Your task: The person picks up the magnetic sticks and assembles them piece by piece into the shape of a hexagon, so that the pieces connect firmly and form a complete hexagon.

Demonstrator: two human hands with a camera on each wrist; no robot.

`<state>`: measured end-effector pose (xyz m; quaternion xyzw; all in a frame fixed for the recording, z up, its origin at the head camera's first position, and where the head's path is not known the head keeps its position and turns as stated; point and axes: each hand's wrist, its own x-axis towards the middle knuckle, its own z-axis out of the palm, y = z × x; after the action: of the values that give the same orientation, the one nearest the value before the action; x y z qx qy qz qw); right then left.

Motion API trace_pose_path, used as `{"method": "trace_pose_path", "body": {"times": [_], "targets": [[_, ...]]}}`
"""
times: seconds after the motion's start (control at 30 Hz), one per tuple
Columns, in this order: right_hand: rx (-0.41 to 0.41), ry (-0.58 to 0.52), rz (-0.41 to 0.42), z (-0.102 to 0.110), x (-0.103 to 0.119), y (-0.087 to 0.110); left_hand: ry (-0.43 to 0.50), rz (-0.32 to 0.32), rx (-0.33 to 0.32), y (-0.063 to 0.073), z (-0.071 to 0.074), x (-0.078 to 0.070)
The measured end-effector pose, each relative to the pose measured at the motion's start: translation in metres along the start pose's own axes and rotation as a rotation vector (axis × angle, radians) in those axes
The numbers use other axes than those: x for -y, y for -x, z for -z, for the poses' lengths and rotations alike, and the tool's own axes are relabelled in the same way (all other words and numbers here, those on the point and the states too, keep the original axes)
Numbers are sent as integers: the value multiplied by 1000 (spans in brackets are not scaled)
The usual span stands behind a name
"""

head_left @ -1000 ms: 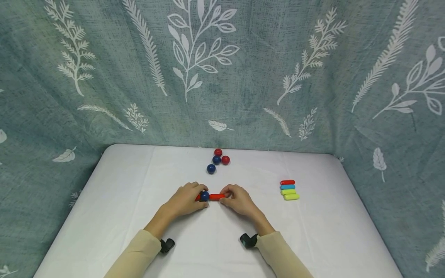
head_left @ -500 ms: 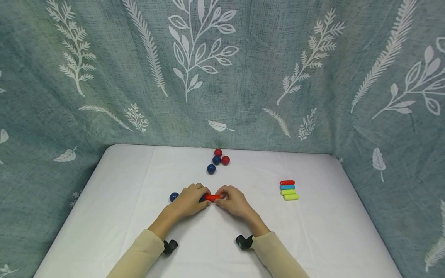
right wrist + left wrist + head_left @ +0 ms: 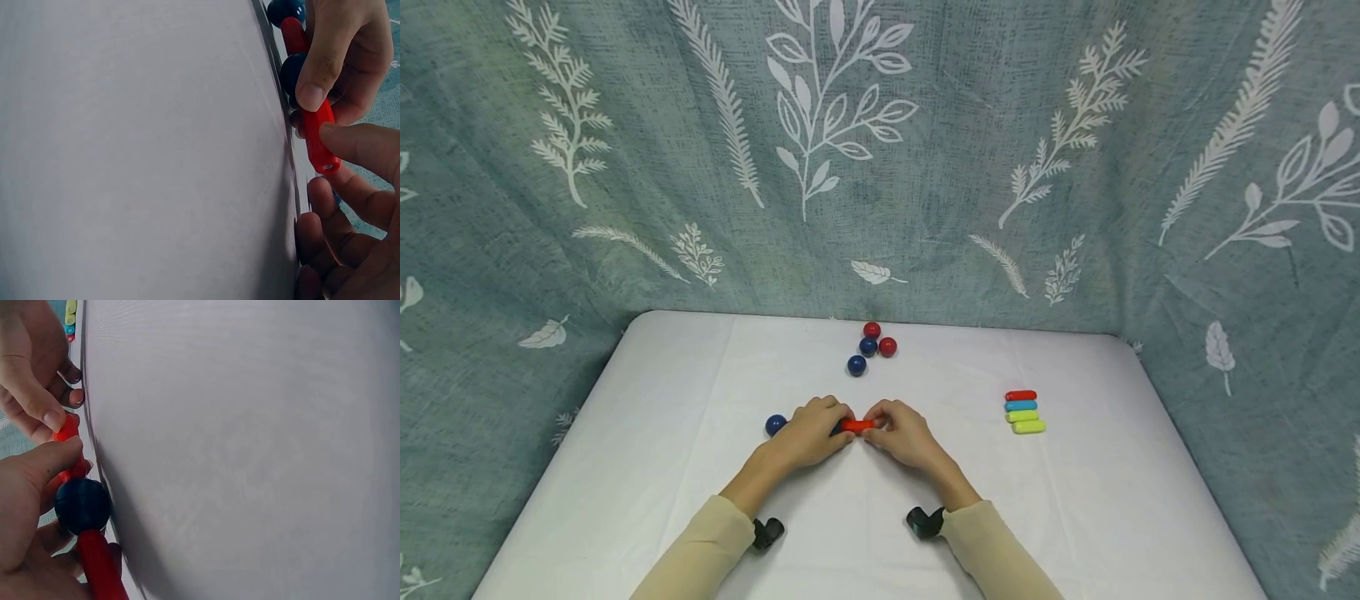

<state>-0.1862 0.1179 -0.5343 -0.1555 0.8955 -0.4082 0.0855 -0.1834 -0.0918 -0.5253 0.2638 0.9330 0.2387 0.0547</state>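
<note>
In the head view my left hand (image 3: 812,429) and right hand (image 3: 904,433) meet over the table at a red rod (image 3: 856,426). Thumb and fingers of the left hand pinch this rod beside a dark blue ball (image 3: 82,506). Its other end, with a small metallic spot, is pinched by the right hand (image 3: 362,187). Beyond that ball a second red rod (image 3: 101,565) continues the line under the left palm, toward another blue ball (image 3: 286,11). From above, the left hand covers most of the second rod.
Two red balls (image 3: 887,347) and two blue balls (image 3: 857,365) lie grouped toward the back of the white table (image 3: 715,367). To the right, a red rod (image 3: 1021,396), a blue rod (image 3: 1021,406) and two yellow-green rods (image 3: 1028,427) lie side by side. A patterned curtain (image 3: 925,167) hangs behind.
My left hand has slid right, from around the middle blue ball onto the red rod, uncovering the left end ball. The right hand has shifted slightly left with the rod.
</note>
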Motion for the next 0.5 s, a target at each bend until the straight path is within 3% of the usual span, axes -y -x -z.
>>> {"method": "trace_pose_path", "body": {"times": [0.23,0.5], "targets": [[-13,-42,14,6,-1,2,10,16,10,0,0,1],[-84,-73,-35,19,-11,-2,2,31,17,-1,1,1]]}}
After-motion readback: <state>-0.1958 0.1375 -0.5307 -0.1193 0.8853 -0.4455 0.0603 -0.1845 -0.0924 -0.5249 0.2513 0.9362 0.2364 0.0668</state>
